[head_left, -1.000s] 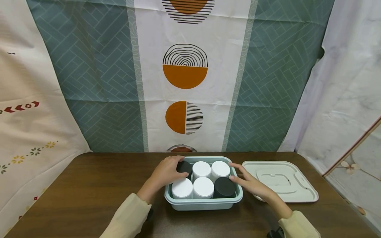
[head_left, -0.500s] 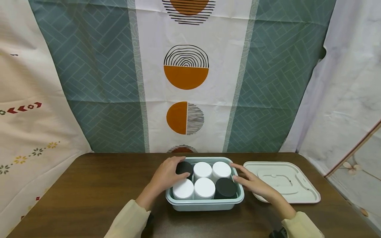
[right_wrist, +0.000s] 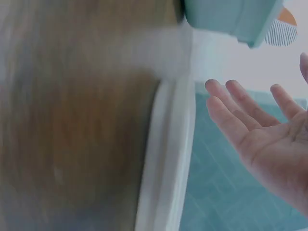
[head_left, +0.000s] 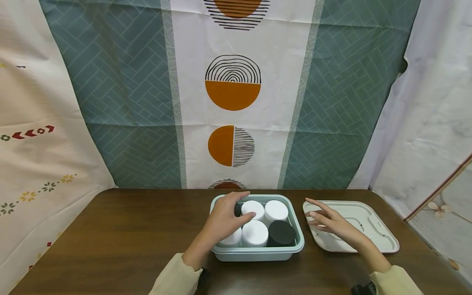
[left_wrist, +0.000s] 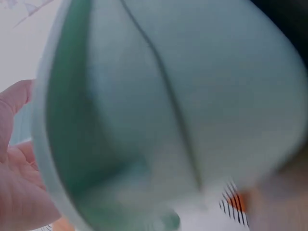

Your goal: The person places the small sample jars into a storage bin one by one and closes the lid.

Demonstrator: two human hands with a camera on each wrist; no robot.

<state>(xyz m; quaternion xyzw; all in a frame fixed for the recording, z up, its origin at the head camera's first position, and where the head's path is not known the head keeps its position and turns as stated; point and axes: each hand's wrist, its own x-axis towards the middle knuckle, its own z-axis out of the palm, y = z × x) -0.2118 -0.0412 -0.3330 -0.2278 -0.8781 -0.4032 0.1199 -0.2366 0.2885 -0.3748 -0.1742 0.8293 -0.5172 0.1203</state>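
A light blue-green plastic tub (head_left: 259, 256) stands on the table, packed with several round canisters. Their tops are white (head_left: 255, 232) or black (head_left: 281, 233). My left hand (head_left: 223, 221) hovers over the tub's left side with thumb and fingers spread, hiding part of a black canister at the back and a white one in front. In the left wrist view the tub's wall (left_wrist: 216, 96) fills most of the picture, blurred. To the right, my right hand (head_left: 335, 225) hangs above the left part of a whitish lid (head_left: 372, 235), fingers extended and holding nothing.
The dark brown wooden table (head_left: 121, 233) extends left of the tub and in front of it. A patterned cloth (head_left: 236, 98) hangs along its back edge, with a pale cloth (head_left: 424, 135) at the right side.
My right hand has left the tub's right rim and moved right, over the lid. My left hand has shifted right and now covers more of the left canisters. The tub stays put.
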